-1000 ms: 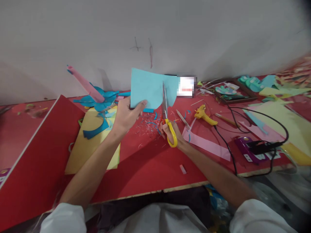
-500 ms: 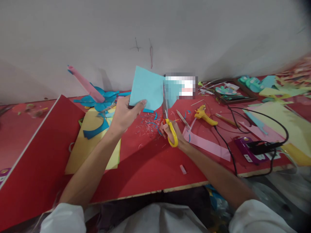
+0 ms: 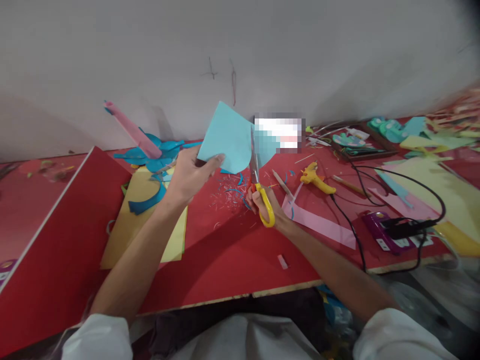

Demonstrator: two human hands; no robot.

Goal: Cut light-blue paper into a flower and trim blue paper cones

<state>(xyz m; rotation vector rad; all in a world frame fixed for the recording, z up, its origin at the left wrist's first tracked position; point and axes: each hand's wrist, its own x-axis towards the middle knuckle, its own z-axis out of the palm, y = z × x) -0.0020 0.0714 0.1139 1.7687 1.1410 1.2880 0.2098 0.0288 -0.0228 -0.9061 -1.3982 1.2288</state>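
My left hand (image 3: 191,175) pinches the lower left corner of a light blue paper sheet (image 3: 228,136) and holds it upright above the red table (image 3: 225,250). My right hand (image 3: 264,202) grips yellow-handled scissors (image 3: 259,182), blades pointing up into the sheet's right part. The cut edge below the blades curves. Small paper trimmings (image 3: 228,192) lie on the table under the sheet.
Yellow paper sheets (image 3: 142,225) with blue scraps lie at left, beside a raised red board (image 3: 56,240). A yellow glue gun (image 3: 315,177), a pencil (image 3: 282,184), a pink strip (image 3: 322,225), black cables (image 3: 378,195) and a purple box (image 3: 386,232) lie at right. A pink roll (image 3: 131,129) leans on the wall.
My left hand has turned the blue sheet clockwise, tilting it, while the scissors cut further along a curve. My right hand has stayed nearly in place.
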